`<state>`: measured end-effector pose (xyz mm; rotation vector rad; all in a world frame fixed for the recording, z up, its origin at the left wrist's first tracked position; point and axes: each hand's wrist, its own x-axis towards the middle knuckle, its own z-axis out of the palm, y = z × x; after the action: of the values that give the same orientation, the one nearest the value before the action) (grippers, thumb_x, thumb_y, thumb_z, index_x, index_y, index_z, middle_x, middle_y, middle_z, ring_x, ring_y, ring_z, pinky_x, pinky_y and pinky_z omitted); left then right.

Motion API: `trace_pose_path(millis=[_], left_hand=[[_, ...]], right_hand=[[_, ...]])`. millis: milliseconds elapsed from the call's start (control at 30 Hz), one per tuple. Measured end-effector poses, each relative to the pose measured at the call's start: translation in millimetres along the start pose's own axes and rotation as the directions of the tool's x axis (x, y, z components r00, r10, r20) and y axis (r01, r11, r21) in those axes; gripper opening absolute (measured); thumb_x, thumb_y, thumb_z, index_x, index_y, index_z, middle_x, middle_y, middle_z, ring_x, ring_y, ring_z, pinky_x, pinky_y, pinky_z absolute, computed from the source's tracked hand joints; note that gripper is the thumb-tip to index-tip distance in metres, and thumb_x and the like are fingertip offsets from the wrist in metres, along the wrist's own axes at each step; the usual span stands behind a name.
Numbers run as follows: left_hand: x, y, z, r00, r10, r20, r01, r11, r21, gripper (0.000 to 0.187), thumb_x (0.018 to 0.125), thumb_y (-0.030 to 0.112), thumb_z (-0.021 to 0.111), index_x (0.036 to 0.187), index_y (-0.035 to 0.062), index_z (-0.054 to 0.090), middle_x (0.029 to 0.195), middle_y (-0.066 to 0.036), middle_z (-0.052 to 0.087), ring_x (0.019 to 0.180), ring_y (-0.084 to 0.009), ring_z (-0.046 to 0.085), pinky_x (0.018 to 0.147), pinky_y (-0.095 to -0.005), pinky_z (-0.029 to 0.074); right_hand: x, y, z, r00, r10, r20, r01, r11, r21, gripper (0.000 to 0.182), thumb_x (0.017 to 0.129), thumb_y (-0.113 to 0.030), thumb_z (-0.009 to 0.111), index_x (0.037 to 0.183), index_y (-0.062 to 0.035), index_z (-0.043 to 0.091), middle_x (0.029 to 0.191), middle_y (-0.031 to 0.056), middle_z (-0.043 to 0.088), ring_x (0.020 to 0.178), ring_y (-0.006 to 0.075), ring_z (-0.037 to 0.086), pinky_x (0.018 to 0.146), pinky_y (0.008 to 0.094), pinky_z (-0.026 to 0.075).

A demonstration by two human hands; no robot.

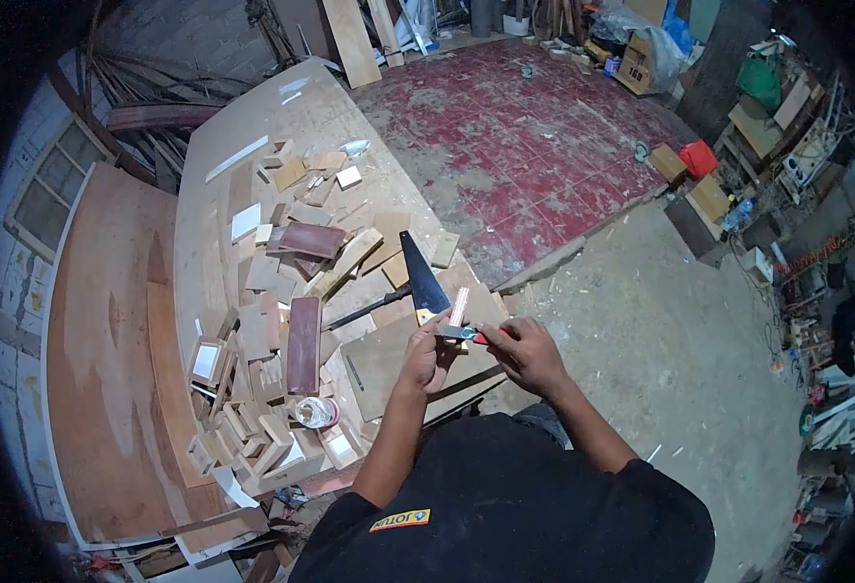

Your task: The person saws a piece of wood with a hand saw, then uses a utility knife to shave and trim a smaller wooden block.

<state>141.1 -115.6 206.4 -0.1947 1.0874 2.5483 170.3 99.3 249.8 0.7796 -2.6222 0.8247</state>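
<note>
Plywood sheets (116,369) filled the left of my view, broad brown boards lying flat as a low bench, and I judged they lay that way to carry the clutter on top. Beyond them stretched the worn red floor (534,146), then grey concrete running toward shelving on the right. Offcuts (281,291) lay heaped across the boards, blocks and strips in no order, with a dark reddish plank (303,345) flat among them. A handsaw (421,277) rested with its dark blade pointing away from me, handle end near my hands, I supposed for easy reach. A roll of tape (315,412) sat nearer my body.

My left hand (427,358) was closed around the foot of a small wooden strip (457,309), holding it upright above the bench edge, likely to steady it. The strip looked pale, pinkish, narrow and short. My right hand (524,355) gripped a small tool (468,334) with a red handle and metal head, pressed across the strip's base; I could not make out what kind.
</note>
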Motion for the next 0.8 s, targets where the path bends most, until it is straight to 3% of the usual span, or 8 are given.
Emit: trace_pose_path(millis=[100, 200, 400, 467, 500, 533, 600, 800], left_hand=[[0.5, -3.4, -6.7, 0.998, -0.060, 0.027, 0.061, 0.997, -0.044, 0.040, 0.099, 0.015, 0.052, 0.136, -0.0011, 0.050, 0.109, -0.013, 0.068, 0.087, -0.0166, 0.067, 0.075, -0.0286, 0.058], [0.2, -6.4, -8.1, 0.997, -0.017, 0.078, 0.011, 0.998, 0.065, 0.044, 0.098, 0.009, 0.047, 0.139, -0.0052, 0.045, 0.111, -0.015, 0.066, 0.094, -0.0197, 0.067, 0.080, -0.0314, 0.057], [-14.9, 12.2, 15.9, 0.992, -0.069, 0.104, 0.073, 0.997, -0.032, 0.052, 0.086, -0.001, 0.047, 0.137, -0.0088, 0.045, 0.114, -0.017, 0.063, 0.095, -0.0210, 0.066, 0.085, -0.0326, 0.056], [-8.6, 5.1, -2.2, 0.961, -0.075, 0.268, 0.073, 0.997, 0.017, 0.048, 0.083, -0.002, 0.052, 0.131, -0.0078, 0.049, 0.114, -0.016, 0.064, 0.095, -0.0200, 0.066, 0.083, -0.0312, 0.056], [-11.0, 8.1, -0.1, 0.971, -0.063, 0.230, 0.018, 0.981, 0.191, 0.042, 0.084, 0.001, 0.059, 0.125, -0.0062, 0.054, 0.111, -0.012, 0.064, 0.094, -0.0178, 0.066, 0.080, -0.0297, 0.056], [-11.5, 9.1, 3.6, 0.971, -0.064, 0.232, 0.019, 0.981, 0.193, 0.042, 0.084, 0.001, 0.059, 0.125, -0.0062, 0.054, 0.111, -0.012, 0.064, 0.094, -0.0178, 0.066, 0.080, -0.0297, 0.056], [-14.7, 10.3, 16.8, 0.988, -0.026, 0.153, -0.047, 0.889, 0.456, 0.040, 0.086, 0.004, 0.065, 0.123, -0.0051, 0.056, 0.107, -0.009, 0.063, 0.094, -0.0156, 0.066, 0.076, -0.0273, 0.055], [-14.4, 6.6, 31.0, 0.993, 0.055, 0.108, -0.089, 0.936, 0.340, 0.029, 0.092, 0.004, 0.063, 0.118, -0.0075, 0.058, 0.101, -0.010, 0.065, 0.095, -0.0195, 0.068, 0.081, -0.0308, 0.059]], right_hand=[[0.9, 2.2, 0.6, 1.000, -0.025, -0.015, 0.025, 1.000, -0.009, 0.052, 0.084, -0.016, 0.069, 0.134, -0.0237, 0.057, 0.094, 0.0095, 0.059, 0.084, 0.0296, 0.057, 0.075, 0.0424, 0.047], [1.8, 1.9, -0.9, 1.000, 0.002, 0.005, -0.002, 1.000, -0.026, 0.051, 0.083, -0.016, 0.069, 0.133, -0.0234, 0.058, 0.094, 0.0096, 0.059, 0.084, 0.0293, 0.058, 0.075, 0.0422, 0.047], [1.6, 2.4, -1.6, 0.999, 0.032, -0.012, -0.032, 0.999, -0.006, 0.048, 0.085, -0.017, 0.070, 0.131, -0.0215, 0.060, 0.095, 0.0099, 0.060, 0.085, 0.0294, 0.058, 0.075, 0.0414, 0.047], [2.1, 1.7, -3.0, 0.997, 0.081, -0.007, -0.081, 0.996, -0.026, 0.047, 0.085, -0.018, 0.069, 0.131, -0.0204, 0.060, 0.095, 0.0102, 0.060, 0.085, 0.0292, 0.058, 0.076, 0.0412, 0.047], [1.9, 2.3, -2.7, 0.997, 0.083, -0.011, -0.083, 0.996, -0.027, 0.047, 0.085, -0.018, 0.069, 0.131, -0.0204, 0.060, 0.095, 0.0102, 0.060, 0.085, 0.0292, 0.058, 0.076, 0.0412, 0.047], [1.3, 3.4, -1.8, 0.997, 0.079, -0.021, -0.080, 0.997, -0.021, 0.048, 0.086, -0.018, 0.068, 0.133, -0.0205, 0.059, 0.094, 0.0096, 0.059, 0.085, 0.0290, 0.057, 0.075, 0.0414, 0.046], [-0.3, 5.9, 0.5, 0.997, 0.076, -0.032, -0.077, 0.997, -0.015, 0.048, 0.086, -0.018, 0.067, 0.134, -0.0207, 0.058, 0.093, 0.0090, 0.059, 0.084, 0.0288, 0.057, 0.074, 0.0416, 0.046], [-2.3, 9.4, -1.4, 0.990, 0.115, -0.077, -0.116, 0.993, -0.019, 0.046, 0.087, -0.021, 0.067, 0.133, -0.0208, 0.059, 0.094, 0.0089, 0.058, 0.084, 0.0285, 0.056, 0.074, 0.0417, 0.046]])
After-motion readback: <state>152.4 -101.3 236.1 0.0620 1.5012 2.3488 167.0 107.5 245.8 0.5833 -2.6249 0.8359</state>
